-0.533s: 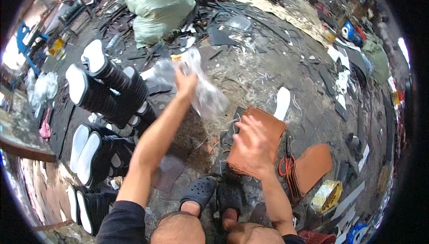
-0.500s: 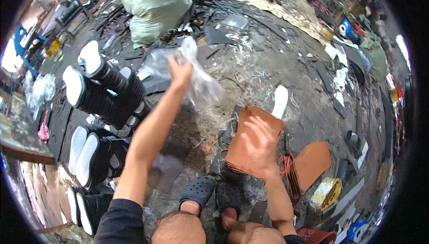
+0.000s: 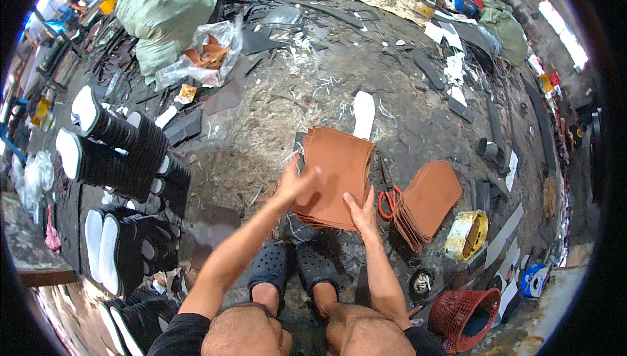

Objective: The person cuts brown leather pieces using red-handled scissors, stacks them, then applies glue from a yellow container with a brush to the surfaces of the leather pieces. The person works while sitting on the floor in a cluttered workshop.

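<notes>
While your left hand [image 3: 296,185] is open at the brown sheets [image 3: 339,160], your right hand [image 3: 363,214] touches their edge, grip indeterminable.

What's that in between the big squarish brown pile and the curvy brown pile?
A pair of scissors with orange-red handles lies between the squarish brown pile and the curvy brown pile, as the head view shows.

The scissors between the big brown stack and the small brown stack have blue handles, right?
No, their handles are orange-red, as the head view shows. The scissors do lie between the big brown stack and the small brown stack.
</notes>
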The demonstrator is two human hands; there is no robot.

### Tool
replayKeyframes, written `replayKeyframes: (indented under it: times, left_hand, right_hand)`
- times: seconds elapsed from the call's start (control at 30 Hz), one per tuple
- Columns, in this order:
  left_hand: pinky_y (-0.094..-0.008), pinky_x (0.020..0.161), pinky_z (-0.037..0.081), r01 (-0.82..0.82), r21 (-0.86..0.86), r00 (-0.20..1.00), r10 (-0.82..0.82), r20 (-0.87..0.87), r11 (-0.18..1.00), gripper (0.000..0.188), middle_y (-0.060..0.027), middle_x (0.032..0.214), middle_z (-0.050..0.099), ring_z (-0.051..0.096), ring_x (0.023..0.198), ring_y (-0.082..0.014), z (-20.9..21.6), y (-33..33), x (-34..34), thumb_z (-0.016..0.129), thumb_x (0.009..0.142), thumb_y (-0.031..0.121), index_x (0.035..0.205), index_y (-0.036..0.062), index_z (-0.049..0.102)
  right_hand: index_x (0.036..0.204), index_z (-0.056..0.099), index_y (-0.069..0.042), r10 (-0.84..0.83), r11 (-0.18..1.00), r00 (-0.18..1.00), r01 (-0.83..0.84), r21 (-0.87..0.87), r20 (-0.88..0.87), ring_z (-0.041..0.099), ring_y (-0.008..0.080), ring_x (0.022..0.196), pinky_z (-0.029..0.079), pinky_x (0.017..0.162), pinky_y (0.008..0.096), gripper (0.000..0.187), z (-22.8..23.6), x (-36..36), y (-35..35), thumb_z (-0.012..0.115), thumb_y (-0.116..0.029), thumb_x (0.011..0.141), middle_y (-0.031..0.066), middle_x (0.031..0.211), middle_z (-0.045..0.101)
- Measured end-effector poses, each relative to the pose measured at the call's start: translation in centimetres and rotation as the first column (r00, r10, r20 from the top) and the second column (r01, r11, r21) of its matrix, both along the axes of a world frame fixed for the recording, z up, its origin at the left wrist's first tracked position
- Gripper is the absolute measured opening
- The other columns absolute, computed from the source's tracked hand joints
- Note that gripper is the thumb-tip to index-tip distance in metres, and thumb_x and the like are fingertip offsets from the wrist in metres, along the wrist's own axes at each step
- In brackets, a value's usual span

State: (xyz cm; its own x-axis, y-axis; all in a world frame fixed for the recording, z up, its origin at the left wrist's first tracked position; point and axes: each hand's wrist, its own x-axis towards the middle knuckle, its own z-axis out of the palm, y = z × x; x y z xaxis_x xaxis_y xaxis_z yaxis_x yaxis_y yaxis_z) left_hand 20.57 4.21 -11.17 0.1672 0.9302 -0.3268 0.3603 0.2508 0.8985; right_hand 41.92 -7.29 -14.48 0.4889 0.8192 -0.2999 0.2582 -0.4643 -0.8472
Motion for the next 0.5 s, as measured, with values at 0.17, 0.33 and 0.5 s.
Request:
replayKeyframes:
  times: [0.17,0.33,0.5]
  left_hand:
    - [-0.0382,0.108,0.043,-0.036,-0.053,0.989,0.043,0.144,0.998,0.080,-0.0181,0.143,0.052,0.053,0.129,-0.0262,-5.1,-4.3,0.5,0.069,0.093,0.024,0.155,0.0003,0.024]
    - [-0.0366,0.102,0.046,-0.111,-0.252,0.925,0.193,0.328,0.961,0.064,-0.0149,0.138,0.056,0.056,0.122,-0.0232,-4.7,-2.9,0.0,0.060,0.099,0.016,0.155,0.0060,0.031]
    - [-0.0376,0.099,0.047,-0.066,-0.216,0.944,0.131,0.302,0.974,0.072,-0.0149,0.143,0.051,0.057,0.119,-0.0247,-6.8,-1.7,-4.6,0.064,0.098,0.021,0.158,0.0092,0.027]
  right_hand:
    - [0.152,0.024,0.005,0.039,0.986,0.953,-0.085,-0.142,-0.299,0.051,0.0352,0.132,0.041,0.110,0.0461,0.109,4.5,0.4,1.9,0.083,-0.050,0.078,0.0244,0.143,0.048]
    - [0.153,0.029,0.001,-0.013,0.960,0.884,-0.120,-0.254,-0.468,0.047,0.0355,0.136,0.035,0.113,0.0459,0.115,2.4,2.0,3.4,0.088,-0.050,0.068,0.0268,0.150,0.041]
    - [0.145,0.038,0.008,-0.030,0.990,0.778,-0.065,-0.127,-0.627,0.055,0.0330,0.127,0.041,0.110,0.0449,0.105,3.9,-2.5,3.2,0.092,-0.032,0.065,0.0245,0.137,0.055]
